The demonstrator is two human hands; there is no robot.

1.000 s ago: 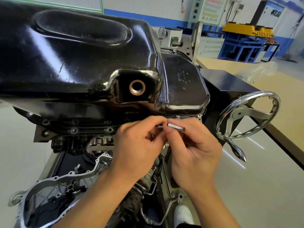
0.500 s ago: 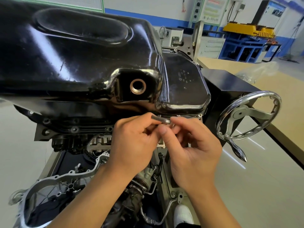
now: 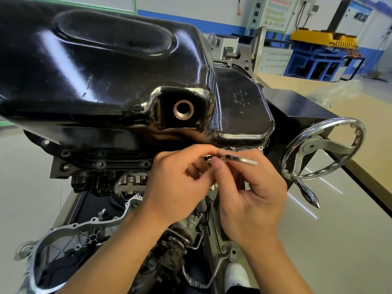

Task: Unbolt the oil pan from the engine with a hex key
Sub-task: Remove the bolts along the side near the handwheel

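Steel hex key (image 3: 241,160), pinched by both the left hand (image 3: 180,187) and right hand (image 3: 252,200), has swung rightward in 0.5 s: probably a loose oil pan (image 3: 106,71) bolt turning, hidden.

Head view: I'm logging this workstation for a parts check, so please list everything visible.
oil pan: one, glossy black, atop the engine, upper left
drain hole: one, copper-rimmed, open, pan's side
flange bolts: several, dark, along the pan's lower edge
hex key: one, silver, below the pan's rim
handwheel: one, chrome, right of the pan
cover casting: one, grey aluminium, lower left
left hand: one, pinches the hex key
right hand: one, pinches the hex key
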